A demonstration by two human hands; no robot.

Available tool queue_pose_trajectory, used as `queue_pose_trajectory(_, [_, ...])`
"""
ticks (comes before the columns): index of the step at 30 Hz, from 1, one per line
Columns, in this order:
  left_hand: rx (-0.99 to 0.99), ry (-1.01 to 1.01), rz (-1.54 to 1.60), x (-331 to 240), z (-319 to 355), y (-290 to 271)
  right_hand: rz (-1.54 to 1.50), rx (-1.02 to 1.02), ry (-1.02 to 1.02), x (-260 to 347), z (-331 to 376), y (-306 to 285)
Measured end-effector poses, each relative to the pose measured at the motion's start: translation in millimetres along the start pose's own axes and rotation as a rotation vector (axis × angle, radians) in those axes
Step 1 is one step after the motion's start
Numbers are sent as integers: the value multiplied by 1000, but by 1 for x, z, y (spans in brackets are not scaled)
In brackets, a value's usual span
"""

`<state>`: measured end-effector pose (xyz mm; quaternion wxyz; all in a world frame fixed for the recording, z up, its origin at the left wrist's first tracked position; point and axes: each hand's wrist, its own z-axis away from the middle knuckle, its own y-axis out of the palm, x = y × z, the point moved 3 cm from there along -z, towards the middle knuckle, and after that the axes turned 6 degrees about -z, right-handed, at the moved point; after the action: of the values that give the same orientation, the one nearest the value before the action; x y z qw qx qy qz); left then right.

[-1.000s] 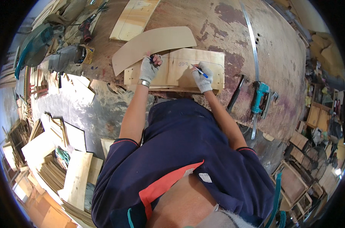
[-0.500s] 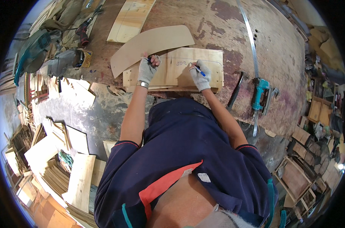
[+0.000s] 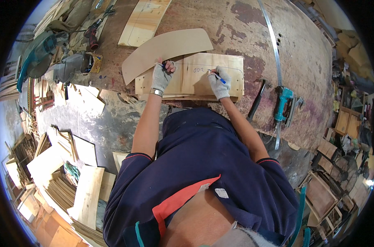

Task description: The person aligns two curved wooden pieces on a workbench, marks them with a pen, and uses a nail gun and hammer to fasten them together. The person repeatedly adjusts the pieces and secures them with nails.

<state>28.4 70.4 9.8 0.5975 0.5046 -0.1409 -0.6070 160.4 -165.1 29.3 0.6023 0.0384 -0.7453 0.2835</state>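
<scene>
While the left hand (image 3: pixel 161 77) presses flat on the plywood panel (image 3: pixel 191 78), its gloved fingers sit where the curved template (image 3: pixel 164 51) overlaps the panel's 10 o'clock corner. The right hand (image 3: pixel 218 84) is closed around a blue pen (image 3: pixel 220 78), tip down on the panel near its middle. Compared with 1 second ago, the pen hand sits at much the same spot and the left hand is no further along the template, so the change is slight: only small strokes of marking seem to be under way, and the panel and template look unmoved. A pencilled outline runs along the panel's far edge toward 2 o'clock.

The panel lies on the worn desk (image 3: pixel 244 33), its near edge almost flush with the desk's front rim at 6 o'clock, just above the person's dark blue shirt, so there is little room toward the body. At 3 o'clock of the panel a hammer (image 3: pixel 256 101) lies close by, with a teal power tool (image 3: pixel 284 108) just beyond it and a long metal ruler (image 3: pixel 271 37) running from 12 o'clock down to it. Another pale board (image 3: pixel 146 20) lies at 11 o'clock, near the template's far end. Bare desk opens between the panel and the ruler toward 1 o'clock. Offcuts are stacked on the floor at 8 o'clock.
</scene>
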Motion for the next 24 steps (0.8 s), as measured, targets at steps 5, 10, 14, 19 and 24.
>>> queue_pose_trajectory(5, [55, -19, 38, -2, -3, -8, 96, 101, -32, 8, -2, -2])
queue_pose_trajectory(10, [9, 2, 28, 0, -2, -4, 65, -9, 12, 11, -3, -8])
queue_pose_trajectory(14, [42, -32, 72, 0, -3, -5, 82, -7, -18, 13, -3, -9])
queue_pose_trajectory(19, [43, -2, 11, -1, 0, -3, 140, -11, 5, 8, -3, -11])
queue_pose_trajectory(24, [62, -28, 59, -1, -3, -6, 59, -35, -33, 6, -2, -12])
